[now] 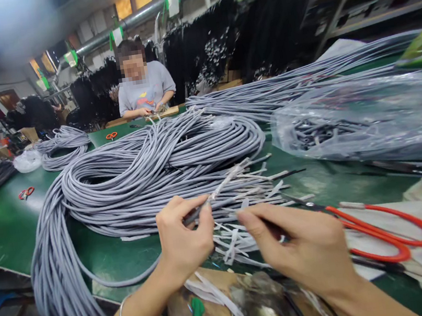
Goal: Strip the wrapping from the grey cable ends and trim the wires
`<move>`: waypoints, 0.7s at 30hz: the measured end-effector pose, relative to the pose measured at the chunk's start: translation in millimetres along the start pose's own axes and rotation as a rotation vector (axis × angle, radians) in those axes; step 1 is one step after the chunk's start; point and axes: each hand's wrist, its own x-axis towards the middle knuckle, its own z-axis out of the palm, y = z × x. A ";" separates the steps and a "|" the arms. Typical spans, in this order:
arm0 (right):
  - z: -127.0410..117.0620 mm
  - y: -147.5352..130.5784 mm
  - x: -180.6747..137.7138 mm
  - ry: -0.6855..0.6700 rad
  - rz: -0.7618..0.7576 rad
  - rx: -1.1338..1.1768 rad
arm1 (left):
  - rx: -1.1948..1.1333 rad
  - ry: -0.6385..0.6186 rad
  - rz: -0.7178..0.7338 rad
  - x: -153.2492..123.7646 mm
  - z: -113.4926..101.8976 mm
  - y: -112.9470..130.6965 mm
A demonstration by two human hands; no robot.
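My left hand [185, 236] pinches a grey cable [193, 216] near its end, where pale stripped strands [230, 179] stick out up and to the right. To its right, my right hand [303, 242] is closed with thumb and forefinger together. What it holds, if anything, is hidden. Behind both hands lies a large coiled bundle of grey cables [125, 165]. Loose white strips [234, 244] are scattered between and below the hands. Large scissors [394, 233] with red-orange handles lie beside my right hand.
Clear plastic bags [371, 118] with dark pieces lie at right. Smaller scissors [111, 136] and another pair [26, 193] rest on the green table [11, 230]. A metal fixture [262, 303] stands at the near edge. A co-worker [145, 86] works across the table.
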 end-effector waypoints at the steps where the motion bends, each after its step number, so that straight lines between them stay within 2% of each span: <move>1: -0.9 1.9 0.5 0.031 0.022 -0.035 | 0.005 0.006 0.024 -0.7 -0.1 1.2; 11: -1.8 6.5 1.0 0.019 -0.003 -0.124 | 0.103 0.029 0.216 -6.8 2.1 3.4; 21: -3.0 9.1 0.7 -0.019 0.010 -0.132 | 0.153 0.035 0.271 -8.7 2.6 1.7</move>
